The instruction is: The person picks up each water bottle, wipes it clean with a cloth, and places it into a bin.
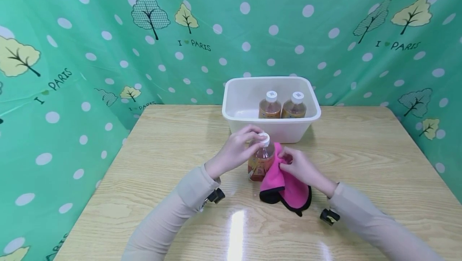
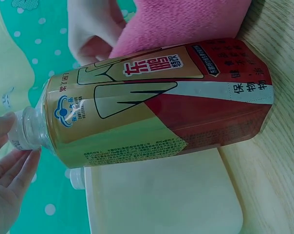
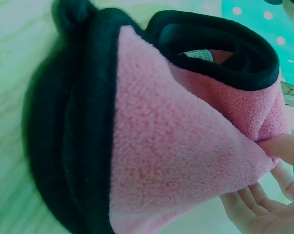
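Observation:
My left hand [image 1: 242,145] pinches the white cap of a drink bottle [image 1: 259,168] with a red and gold label. In the left wrist view the bottle [image 2: 156,107] shows its label whole, with my fingertips on the cap. Right beside it, my right hand [image 1: 299,165] pinches a pink cloth [image 1: 294,191] with black edging. The cloth hangs in folds from those fingers, its upper part against or close to the bottle's right side. The right wrist view shows the thumb and fingers gripping the fuzzy cloth [image 3: 156,141] near one end.
Just behind the bottle stands a white plastic bin [image 1: 268,130]. Two similar bottles, a left one [image 1: 270,106] and a right one [image 1: 294,106], stand upright in its right part. All this is on a wooden table [image 1: 162,152], with a green dotted curtain [image 1: 231,32] at its back and sides.

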Available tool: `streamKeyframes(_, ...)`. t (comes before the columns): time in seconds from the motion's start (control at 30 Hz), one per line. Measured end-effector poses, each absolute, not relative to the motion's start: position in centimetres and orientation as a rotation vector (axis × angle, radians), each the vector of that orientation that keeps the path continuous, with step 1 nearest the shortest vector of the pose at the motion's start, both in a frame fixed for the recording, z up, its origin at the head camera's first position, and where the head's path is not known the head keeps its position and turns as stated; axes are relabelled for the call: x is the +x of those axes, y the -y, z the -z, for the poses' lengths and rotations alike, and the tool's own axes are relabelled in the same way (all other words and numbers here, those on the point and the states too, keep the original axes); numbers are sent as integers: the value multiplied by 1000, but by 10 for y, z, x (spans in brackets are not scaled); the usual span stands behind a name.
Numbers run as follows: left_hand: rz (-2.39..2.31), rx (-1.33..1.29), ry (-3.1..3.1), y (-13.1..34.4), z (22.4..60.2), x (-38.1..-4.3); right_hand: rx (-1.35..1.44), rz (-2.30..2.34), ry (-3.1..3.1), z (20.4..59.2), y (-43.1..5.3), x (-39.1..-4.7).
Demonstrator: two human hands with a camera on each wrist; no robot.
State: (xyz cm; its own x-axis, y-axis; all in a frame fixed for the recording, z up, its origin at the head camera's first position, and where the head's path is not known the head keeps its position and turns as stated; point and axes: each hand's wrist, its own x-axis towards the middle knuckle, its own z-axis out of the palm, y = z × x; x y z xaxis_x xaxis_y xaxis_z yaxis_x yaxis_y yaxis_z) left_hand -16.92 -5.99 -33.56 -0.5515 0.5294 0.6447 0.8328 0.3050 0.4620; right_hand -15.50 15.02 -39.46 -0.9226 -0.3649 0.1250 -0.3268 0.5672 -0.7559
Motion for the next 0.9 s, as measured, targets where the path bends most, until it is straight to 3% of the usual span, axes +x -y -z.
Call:
streamKeyframes(0.47, 1128, -1208, 2235, 59, 336, -168, -556, 1228, -2751, 400, -149, -156)
streamKeyframes(0.9, 1087, -1219, 2207, 60, 339, -170, -711, 1444, -2860, 370, -149, -145)
